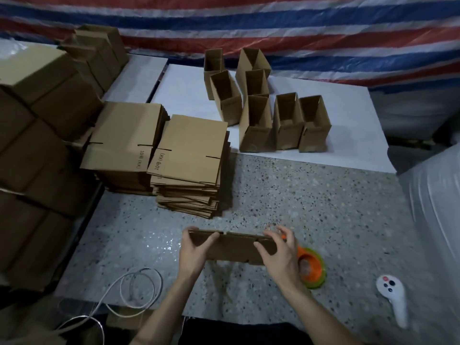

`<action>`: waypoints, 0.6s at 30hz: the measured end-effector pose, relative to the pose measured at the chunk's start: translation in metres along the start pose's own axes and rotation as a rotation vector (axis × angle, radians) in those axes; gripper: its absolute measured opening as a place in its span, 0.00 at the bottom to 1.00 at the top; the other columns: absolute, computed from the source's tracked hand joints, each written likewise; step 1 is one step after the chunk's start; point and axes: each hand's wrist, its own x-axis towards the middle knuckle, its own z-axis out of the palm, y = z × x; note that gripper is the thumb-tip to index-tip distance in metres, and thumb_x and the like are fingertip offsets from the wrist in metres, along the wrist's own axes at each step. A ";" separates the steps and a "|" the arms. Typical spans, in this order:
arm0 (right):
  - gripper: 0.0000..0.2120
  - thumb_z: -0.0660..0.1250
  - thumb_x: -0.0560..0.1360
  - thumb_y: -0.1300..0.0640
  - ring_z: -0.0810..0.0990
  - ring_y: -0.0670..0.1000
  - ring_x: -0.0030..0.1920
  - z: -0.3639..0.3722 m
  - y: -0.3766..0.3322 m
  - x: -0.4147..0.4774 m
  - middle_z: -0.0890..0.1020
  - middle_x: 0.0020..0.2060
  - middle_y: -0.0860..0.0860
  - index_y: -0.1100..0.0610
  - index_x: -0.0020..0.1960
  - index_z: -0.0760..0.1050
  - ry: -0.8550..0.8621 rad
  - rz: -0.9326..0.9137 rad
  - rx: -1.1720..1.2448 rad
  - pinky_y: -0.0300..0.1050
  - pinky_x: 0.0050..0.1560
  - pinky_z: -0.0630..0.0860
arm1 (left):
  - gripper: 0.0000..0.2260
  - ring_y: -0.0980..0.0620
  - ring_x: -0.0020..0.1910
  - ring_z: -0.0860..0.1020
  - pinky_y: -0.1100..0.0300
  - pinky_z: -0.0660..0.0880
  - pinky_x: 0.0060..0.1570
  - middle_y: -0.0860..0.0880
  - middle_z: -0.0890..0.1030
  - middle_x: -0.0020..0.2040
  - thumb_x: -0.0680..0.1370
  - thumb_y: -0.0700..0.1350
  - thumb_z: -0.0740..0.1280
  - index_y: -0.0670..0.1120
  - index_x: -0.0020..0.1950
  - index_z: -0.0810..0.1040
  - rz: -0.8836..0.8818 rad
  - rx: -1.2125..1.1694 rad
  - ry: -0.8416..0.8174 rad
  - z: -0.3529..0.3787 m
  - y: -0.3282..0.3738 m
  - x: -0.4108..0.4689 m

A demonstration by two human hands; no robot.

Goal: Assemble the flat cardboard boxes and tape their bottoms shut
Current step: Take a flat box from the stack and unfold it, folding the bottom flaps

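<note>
A flat cardboard box (232, 247) is gripped at its ends by left hand (195, 250) and right hand (280, 255) above the worktop (311, 207).

Back wall: red, white and blue striped plastic tarpaulin (298, 26), hanging in loose folds across the full width. Work surface: grey speckled stone-look tabletop (311, 207), glossy in patches. Far half covered by a flat white sheet (353, 125); a second pale panel (139, 78) just beside it at left. Right edge: pale translucent plastic-wrapped bundles (435, 207). Light dim; lower left corner dark.
</note>
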 end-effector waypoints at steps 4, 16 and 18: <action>0.17 0.79 0.69 0.53 0.73 0.57 0.62 0.004 -0.004 -0.006 0.76 0.58 0.53 0.57 0.55 0.82 0.101 -0.049 -0.060 0.56 0.62 0.74 | 0.23 0.57 0.52 0.76 0.63 0.72 0.44 0.52 0.79 0.52 0.69 0.58 0.78 0.51 0.57 0.73 -0.008 0.035 -0.022 -0.002 0.002 0.000; 0.46 0.69 0.65 0.54 0.40 0.48 0.80 -0.005 -0.002 -0.001 0.42 0.79 0.43 0.48 0.78 0.52 -0.392 -0.312 0.135 0.42 0.76 0.45 | 0.10 0.54 0.44 0.78 0.59 0.71 0.37 0.52 0.79 0.44 0.78 0.54 0.70 0.49 0.47 0.73 -0.015 0.136 0.162 -0.012 0.003 -0.012; 0.48 0.68 0.68 0.58 0.36 0.48 0.80 -0.007 0.003 -0.002 0.36 0.79 0.43 0.47 0.80 0.45 -0.394 -0.272 0.125 0.48 0.77 0.43 | 0.12 0.48 0.41 0.79 0.55 0.73 0.35 0.47 0.79 0.40 0.79 0.53 0.69 0.46 0.45 0.73 -0.056 0.220 0.169 -0.015 -0.002 -0.014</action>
